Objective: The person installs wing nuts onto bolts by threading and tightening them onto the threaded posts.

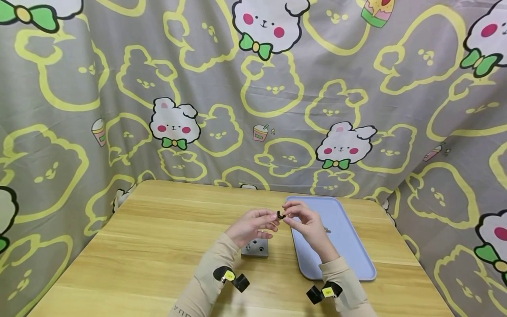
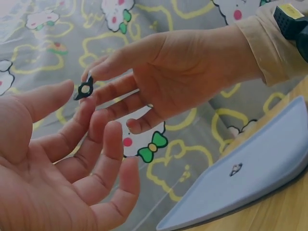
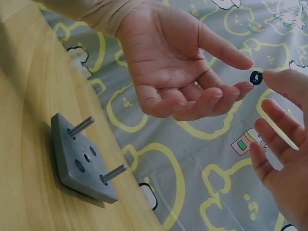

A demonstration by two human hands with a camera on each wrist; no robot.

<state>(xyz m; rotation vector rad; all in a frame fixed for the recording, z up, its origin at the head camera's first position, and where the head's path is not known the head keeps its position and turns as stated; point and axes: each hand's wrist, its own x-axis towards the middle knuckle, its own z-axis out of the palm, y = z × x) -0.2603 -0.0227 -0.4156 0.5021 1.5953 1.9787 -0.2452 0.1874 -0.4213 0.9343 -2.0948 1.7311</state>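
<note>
A small black ring-shaped part with short arms is held above the table between both hands. My right hand pinches it with thumb and index finger; the other fingers are bent loosely. Close by on the other side, my left hand has its palm turned up. Its index fingertip is at the part, while a gap shows between thumb and index in the right wrist view. Below the left hand lies a grey metal block with holes and two upright pins, partly covered in the head view.
On the right side of the wooden table lies a light blue tray. A small metallic piece rests in it. Patterned curtain hangs behind the table and along both sides.
</note>
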